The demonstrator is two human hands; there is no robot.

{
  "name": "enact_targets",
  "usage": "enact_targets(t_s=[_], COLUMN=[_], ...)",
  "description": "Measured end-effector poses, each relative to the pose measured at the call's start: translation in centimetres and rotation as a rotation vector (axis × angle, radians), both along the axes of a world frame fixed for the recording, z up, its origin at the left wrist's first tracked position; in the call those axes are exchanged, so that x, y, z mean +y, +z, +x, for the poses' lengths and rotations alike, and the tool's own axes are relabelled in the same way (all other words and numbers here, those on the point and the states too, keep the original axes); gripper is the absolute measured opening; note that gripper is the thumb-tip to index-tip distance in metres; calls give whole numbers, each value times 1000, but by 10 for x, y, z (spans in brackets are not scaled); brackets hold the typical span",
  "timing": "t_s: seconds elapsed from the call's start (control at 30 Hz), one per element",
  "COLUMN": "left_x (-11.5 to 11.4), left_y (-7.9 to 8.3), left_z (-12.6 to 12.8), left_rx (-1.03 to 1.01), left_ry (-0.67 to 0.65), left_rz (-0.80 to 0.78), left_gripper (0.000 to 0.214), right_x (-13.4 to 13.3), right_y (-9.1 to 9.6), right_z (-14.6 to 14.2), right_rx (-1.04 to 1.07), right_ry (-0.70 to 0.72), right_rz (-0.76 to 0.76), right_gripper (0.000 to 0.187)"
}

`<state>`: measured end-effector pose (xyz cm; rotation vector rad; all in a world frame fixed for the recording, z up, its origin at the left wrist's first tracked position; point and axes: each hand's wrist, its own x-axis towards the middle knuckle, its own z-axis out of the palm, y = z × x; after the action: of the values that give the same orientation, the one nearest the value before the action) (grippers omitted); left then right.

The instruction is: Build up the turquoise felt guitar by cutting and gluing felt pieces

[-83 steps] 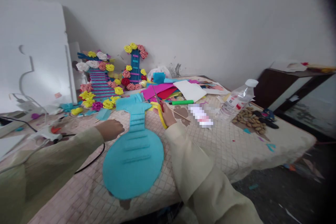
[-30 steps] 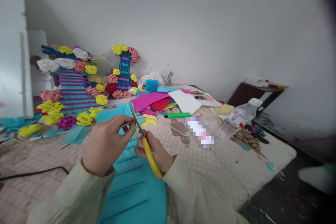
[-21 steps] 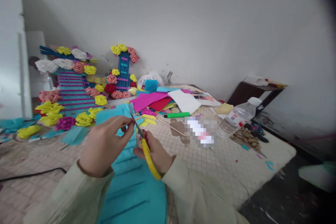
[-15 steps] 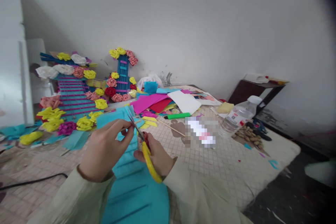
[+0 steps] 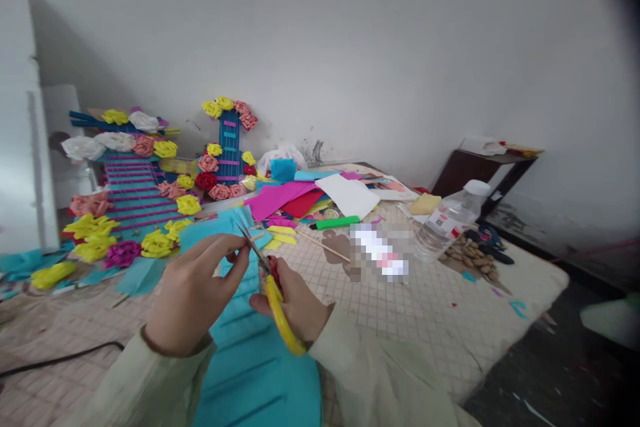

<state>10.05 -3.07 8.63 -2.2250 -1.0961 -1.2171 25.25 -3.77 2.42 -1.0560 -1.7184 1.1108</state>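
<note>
My right hand [image 5: 306, 303] is wrapped around the yellow handles of a pair of scissors [image 5: 283, 323]. The blades point up and to the left, reaching the fingertips of my left hand [image 5: 195, 290]. Thumb and forefinger of that hand are pinched together at the blades; what they hold is too small to make out. A pale, thin piece shows just beyond the blades. Under both hands lies a long blue panel [image 5: 265, 373] with dark slanted strips across it. Its upper part is partly hidden by my hands.
Flower-trimmed blue panels [image 5: 135, 190] stand at the left against the wall. Coloured paper sheets [image 5: 280, 199] and a green marker [image 5: 337, 221] lie at the back. A plastic bottle [image 5: 447, 223] stands right, near peanuts [image 5: 470, 257]. A black cable [image 5: 65, 360] crosses the left side.
The whole view has shifted slightly. Both hands and the scissors keep nearly the same pose, with the blades still at my left fingertips.
</note>
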Motion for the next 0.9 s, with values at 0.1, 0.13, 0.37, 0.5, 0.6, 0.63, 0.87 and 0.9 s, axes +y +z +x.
enact_targets(t_s=[0.1, 0.13, 0.37, 0.5, 0.6, 0.63, 0.87, 0.9], left_x=[-1, -1, -2, -3, -5, -5, -7, -8], left_y=[1, 1, 1, 1, 2, 2, 3, 3], left_z=[0, 0, 1, 0, 0, 0, 2, 2], left_rx=[-7, -8, -9, -19, -37, -40, -74, -79], left_ry=[3, 4, 5, 8, 8, 5, -48, -52], left_rz=[1, 2, 15, 19, 2, -6, 12, 15], left_gripper=[4, 4, 3, 5, 6, 6, 5, 5], right_x=[0, 0, 0, -2, -3, -4, -7, -7], right_y=[-1, -1, -3, -2, -2, -2, -4, -4], right_z=[-1, -1, -2, -3, -4, -5, -8, -8], right_rx=[8, 16, 38, 18, 23, 24, 40, 49], right_ry=[1, 4, 7, -19, -41, -52, -92, -93], right_rz=[-4, -7, -2, 24, 61, 76, 156, 160], right_gripper=[32, 32, 31, 30, 29, 29, 25, 25])
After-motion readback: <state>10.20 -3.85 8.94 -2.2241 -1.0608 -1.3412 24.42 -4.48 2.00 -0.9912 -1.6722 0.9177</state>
